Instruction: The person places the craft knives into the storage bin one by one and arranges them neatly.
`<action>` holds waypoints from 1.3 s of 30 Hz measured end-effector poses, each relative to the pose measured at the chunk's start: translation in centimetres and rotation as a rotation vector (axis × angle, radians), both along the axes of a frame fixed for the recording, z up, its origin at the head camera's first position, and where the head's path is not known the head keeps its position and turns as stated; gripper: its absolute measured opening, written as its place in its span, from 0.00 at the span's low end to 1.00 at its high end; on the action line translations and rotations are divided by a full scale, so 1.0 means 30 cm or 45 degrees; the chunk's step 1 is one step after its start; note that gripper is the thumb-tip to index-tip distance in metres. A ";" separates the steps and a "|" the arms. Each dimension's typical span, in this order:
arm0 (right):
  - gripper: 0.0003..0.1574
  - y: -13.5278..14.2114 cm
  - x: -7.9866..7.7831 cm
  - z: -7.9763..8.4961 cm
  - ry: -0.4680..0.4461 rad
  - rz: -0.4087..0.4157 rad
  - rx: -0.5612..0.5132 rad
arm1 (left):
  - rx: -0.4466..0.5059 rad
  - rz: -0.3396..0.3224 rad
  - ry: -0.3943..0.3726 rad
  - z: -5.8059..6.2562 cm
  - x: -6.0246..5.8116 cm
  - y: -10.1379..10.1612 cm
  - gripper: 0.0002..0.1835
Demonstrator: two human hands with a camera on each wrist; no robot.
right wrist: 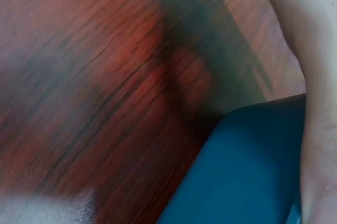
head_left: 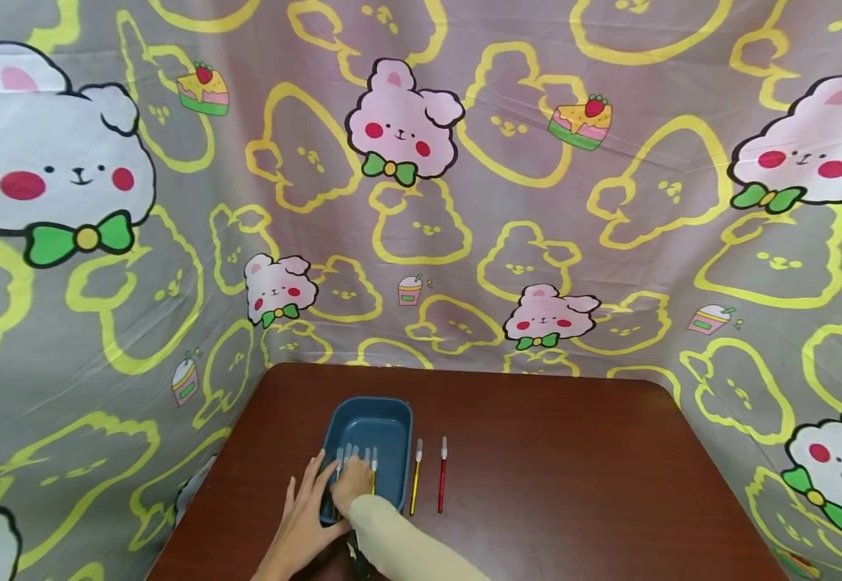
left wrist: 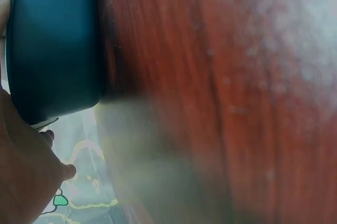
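Note:
A blue rectangular tray (head_left: 404,436) stands on the table, holding several slim tools with clear caps (head_left: 374,457). My left hand (head_left: 304,512) rests against its near left corner, fingers spread along the left side and thumb by the front. In the left wrist view, that hand (left wrist: 23,166) lies beside the tray wall (left wrist: 55,45). My right hand (head_left: 353,482) reaches down into the tray over the capped tools, its fingertips hidden. The right wrist view shows only the edge of this hand (right wrist: 318,176) above the tray wall (right wrist: 237,166).
To the right of the tray, a yellow capped tool (head_left: 416,482) and a red capped tool (head_left: 441,480) lie side by side on the brown table (head_left: 573,468). A patterned curtain (head_left: 464,202) surrounds the table's back and sides. A dark object (head_left: 358,557) is partly visible below the right sleeve.

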State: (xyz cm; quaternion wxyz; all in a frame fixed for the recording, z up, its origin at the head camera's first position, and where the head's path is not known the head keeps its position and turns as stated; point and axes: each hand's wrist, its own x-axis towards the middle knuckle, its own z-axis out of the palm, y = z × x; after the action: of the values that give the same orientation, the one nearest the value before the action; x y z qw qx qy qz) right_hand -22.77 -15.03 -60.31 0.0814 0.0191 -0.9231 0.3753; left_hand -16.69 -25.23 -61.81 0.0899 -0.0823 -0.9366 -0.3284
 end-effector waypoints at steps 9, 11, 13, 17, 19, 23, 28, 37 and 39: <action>0.20 -0.003 -0.085 -0.160 0.046 -0.003 -0.191 | 0.006 0.019 0.024 -0.001 0.004 0.011 0.55; 0.21 0.015 -0.067 -0.111 0.021 0.016 -0.226 | -0.006 0.018 0.018 -0.001 0.003 0.009 0.56; 0.16 0.040 -0.040 -0.037 -0.008 0.028 -0.253 | -0.002 0.017 0.018 -0.001 0.002 0.008 0.58; 0.08 0.096 0.023 0.127 -0.050 0.040 -0.345 | 0.005 0.028 0.023 -0.002 0.000 0.006 0.60; 0.07 0.114 0.032 0.158 -0.030 0.037 -0.361 | 0.002 0.035 0.015 -0.003 -0.001 0.005 0.60; 0.06 0.160 0.022 0.182 0.011 0.049 -0.360 | -0.024 0.033 0.021 -0.006 -0.002 0.006 0.58; 0.06 0.236 0.019 0.210 0.079 0.063 -0.376 | -0.043 0.042 0.052 0.003 0.001 0.013 0.57; 0.05 0.382 0.015 0.207 0.102 -0.040 -0.372 | -0.034 0.053 -0.002 0.008 0.001 0.019 0.59; 0.05 0.414 0.014 0.195 0.104 -0.057 -0.363 | -0.030 0.056 -0.028 0.011 0.002 0.021 0.59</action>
State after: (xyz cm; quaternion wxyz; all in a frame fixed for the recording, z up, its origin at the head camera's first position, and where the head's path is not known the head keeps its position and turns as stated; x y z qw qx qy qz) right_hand -22.36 -2.60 -54.46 0.1291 0.0019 -0.8566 0.4996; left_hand -16.62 -24.60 -61.48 0.0859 -0.0590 -0.9430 -0.3161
